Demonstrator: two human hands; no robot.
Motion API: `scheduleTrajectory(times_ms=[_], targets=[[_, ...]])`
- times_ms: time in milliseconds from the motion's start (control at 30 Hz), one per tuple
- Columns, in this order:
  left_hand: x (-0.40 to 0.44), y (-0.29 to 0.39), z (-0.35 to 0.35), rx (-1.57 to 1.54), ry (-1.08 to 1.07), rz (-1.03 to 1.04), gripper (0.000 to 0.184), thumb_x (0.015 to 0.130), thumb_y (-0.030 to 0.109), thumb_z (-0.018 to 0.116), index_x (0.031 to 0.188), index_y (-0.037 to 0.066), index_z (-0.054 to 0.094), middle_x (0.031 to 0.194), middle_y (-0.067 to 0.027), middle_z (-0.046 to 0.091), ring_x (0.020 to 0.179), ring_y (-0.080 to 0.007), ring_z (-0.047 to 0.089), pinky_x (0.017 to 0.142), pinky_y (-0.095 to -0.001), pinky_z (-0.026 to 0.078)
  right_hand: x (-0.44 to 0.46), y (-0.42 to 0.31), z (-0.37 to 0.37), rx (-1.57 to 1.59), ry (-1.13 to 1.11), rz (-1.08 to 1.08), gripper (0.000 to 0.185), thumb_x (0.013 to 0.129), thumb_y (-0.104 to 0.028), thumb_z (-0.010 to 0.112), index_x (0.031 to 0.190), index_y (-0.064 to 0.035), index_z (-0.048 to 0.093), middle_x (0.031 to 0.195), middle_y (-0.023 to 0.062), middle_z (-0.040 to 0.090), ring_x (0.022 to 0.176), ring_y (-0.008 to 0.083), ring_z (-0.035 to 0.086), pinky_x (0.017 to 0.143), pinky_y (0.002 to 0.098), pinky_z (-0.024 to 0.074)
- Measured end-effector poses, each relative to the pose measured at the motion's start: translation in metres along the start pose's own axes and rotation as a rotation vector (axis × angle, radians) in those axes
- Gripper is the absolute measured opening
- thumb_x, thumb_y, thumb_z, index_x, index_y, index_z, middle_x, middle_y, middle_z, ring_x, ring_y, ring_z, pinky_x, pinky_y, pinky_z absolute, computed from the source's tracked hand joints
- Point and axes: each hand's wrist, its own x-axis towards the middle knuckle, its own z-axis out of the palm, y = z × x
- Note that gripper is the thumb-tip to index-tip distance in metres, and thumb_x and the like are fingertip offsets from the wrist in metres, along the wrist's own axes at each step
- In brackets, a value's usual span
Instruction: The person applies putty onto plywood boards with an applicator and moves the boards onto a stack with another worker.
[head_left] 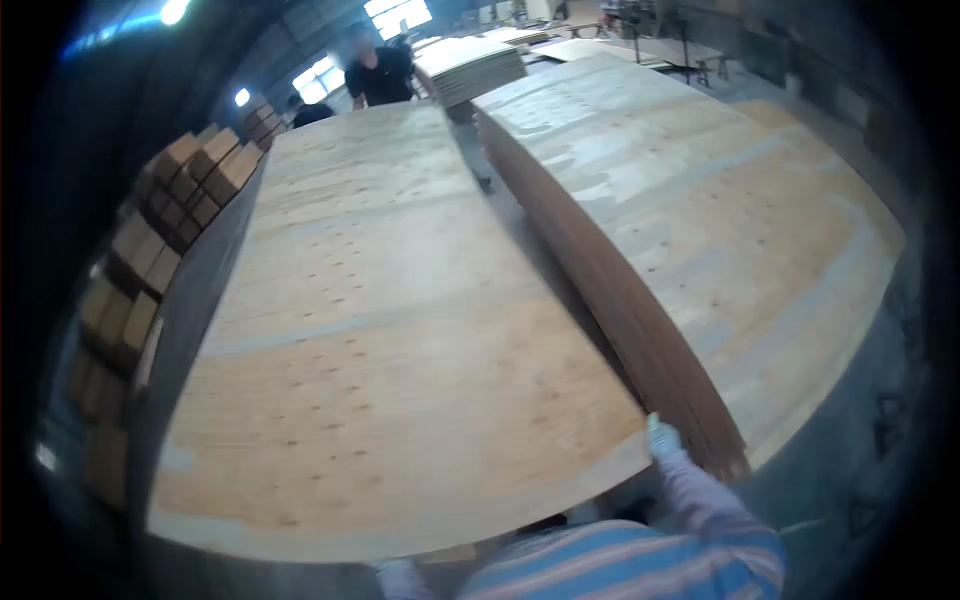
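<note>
A large, pale plywood sheet [400, 270] with rows of small dark knots stretches away in front of me. My right hand [662, 438], in a light glove, is closed on its near right corner. Low in the picture, my left hand [396, 568] holds the near edge; only a bit of glove and sleeve shows, and its fingers are mostly hidden. At the far end of the sheet stands a person in dark clothes [382, 76].
To the right is a tall stack of plywood [740, 230] with reddish-brown sides, a narrow gap from the sheet. Stacked timber blocks [190, 185] line the left. More panels [470, 65] lie farther back. Another person [310, 112] is partly visible at the far left.
</note>
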Motion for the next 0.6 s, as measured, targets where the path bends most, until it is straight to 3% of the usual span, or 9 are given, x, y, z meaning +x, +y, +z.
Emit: scheduleTrajectory(times_ms=[33, 67, 100, 133, 200, 267, 367, 467, 600], targets=[[-0.004, 0.013, -0.003, 0.017, -0.006, 0.053, 0.077, 0.086, 0.068, 0.042, 0.137, 0.011, 0.045, 0.119, -0.0141, 0.058, 0.087, -0.026, 0.054, 0.075, -0.037, 0.048, -0.001, -0.005, 0.029, 0.034, -0.066, -0.011, 0.039, 0.097, -0.015, 0.033, 0.13, 0.0031, 0.04, 0.086, 0.0295, 0.066, 0.079, 0.0424, 0.068, 0.067, 0.0527, 0.0538], [-0.008, 0.02, -0.007, 0.039, -0.015, 0.111, 0.077, 0.085, 0.069, 0.042, 0.137, 0.011, 0.045, 0.119, -0.0141, 0.058, 0.087, -0.026, 0.054, 0.075, -0.0369, 0.048, -0.003, -0.006, 0.057, 0.189, -0.185, 0.102, 0.047, 0.1, -0.029, 0.029, 0.124, 0.0048, 0.051, 0.094, 0.0306, 0.066, 0.089, 0.0446, 0.066, 0.078, 0.0527, 0.052], [-0.018, 0.03, -0.008, 0.053, -0.036, 0.168, 0.078, 0.085, 0.069, 0.042, 0.137, 0.011, 0.045, 0.119, -0.0141, 0.058, 0.086, -0.0259, 0.054, 0.075, -0.0368, 0.048, -0.015, -0.032, 0.034, 0.457, -0.232, 0.341, 0.068, 0.1, -0.047, 0.02, 0.112, 0.0053, 0.063, 0.105, 0.0308, 0.065, 0.101, 0.0464, 0.062, 0.092, 0.0515, 0.046], [-0.034, 0.028, -0.001, 0.063, -0.069, 0.194, 0.079, 0.085, 0.07, 0.042, 0.137, 0.011, 0.045, 0.119, -0.0141, 0.058, 0.085, -0.0259, 0.054, 0.074, -0.0367, 0.048, -0.015, -0.01, 0.047, 0.57, -0.246, 0.388, 0.087, 0.097, -0.06, 0.011, 0.103, 0.0052, 0.069, 0.114, 0.0309, 0.061, 0.114, 0.0461, 0.055, 0.102, 0.0488, 0.0382], [-0.057, 0.038, 0.04, 0.1, -0.17, 0.237, 0.08, 0.085, 0.071, 0.042, 0.138, 0.011, 0.044, 0.118, -0.0141, 0.058, 0.084, -0.0258, 0.054, 0.073, -0.0366, 0.048, -0.004, 0.003, 0.077, 0.664, -0.336, 0.436, 0.086, 0.095, -0.061, 0.015, 0.116, 0.0079, 0.062, 0.122, 0.033, 0.056, 0.125, 0.044, 0.048, 0.107, 0.0467, 0.034], [-0.093, 0.034, 0.1, 0.148, -0.342, 0.241, 0.081, 0.084, 0.072, 0.042, 0.138, 0.011, 0.044, 0.118, -0.0141, 0.058, 0.083, -0.0257, 0.054, 0.073, -0.0364, 0.048, -0.01, 0.014, 0.087, 0.722, -0.255, 0.439, 0.086, 0.097, -0.062, 0.015, 0.108, 0.007, 0.067, 0.115, 0.0331, 0.06, 0.12, 0.0436, 0.052, 0.103, 0.0495, 0.0365], [-0.16, -0.002, 0.204, 0.231, -0.681, 0.159, 0.083, 0.084, 0.074, 0.042, 0.139, 0.011, 0.043, 0.117, -0.0141, 0.058, 0.081, -0.0256, 0.053, 0.071, -0.0362, 0.049, -0.031, 0.04, 0.098, 0.789, -0.204, 0.562, 0.09, 0.094, -0.067, 0.017, 0.108, 0.0065, 0.067, 0.115, 0.0304, 0.062, 0.121, 0.0395, 0.053, 0.104, 0.0463, 0.0368], [-0.231, -0.058, 0.296, 0.353, -1.001, 0.005, 0.085, 0.083, 0.075, 0.042, 0.139, 0.011, 0.042, 0.117, -0.0141, 0.058, 0.08, -0.0254, 0.053, 0.07, -0.036, 0.049, -0.014, 0.053, 0.133, 1.089, -0.135, 0.619, 0.096, 0.091, -0.074, 0.016, 0.105, 0.0043, 0.069, 0.104, 0.024, 0.068, 0.105, 0.0334, 0.063, 0.097, 0.0422, 0.0442], [-0.344, -0.185, 0.338, 0.604, -1.337, -0.297, 0.088, 0.082, 0.078, 0.041, 0.14, 0.011, 0.041, 0.116, -0.0141, 0.058, 0.077, -0.0253, 0.053, 0.068, -0.0357, 0.049, -0.053, 0.081, 0.082, 1.648, -0.265, 0.593, 0.092, 0.09, -0.076, 0.017, 0.098, -0.0017, 0.072, 0.079, 0.0126, 0.069, 0.073, 0.0259, 0.064, 0.073, 0.0352, 0.0513]])
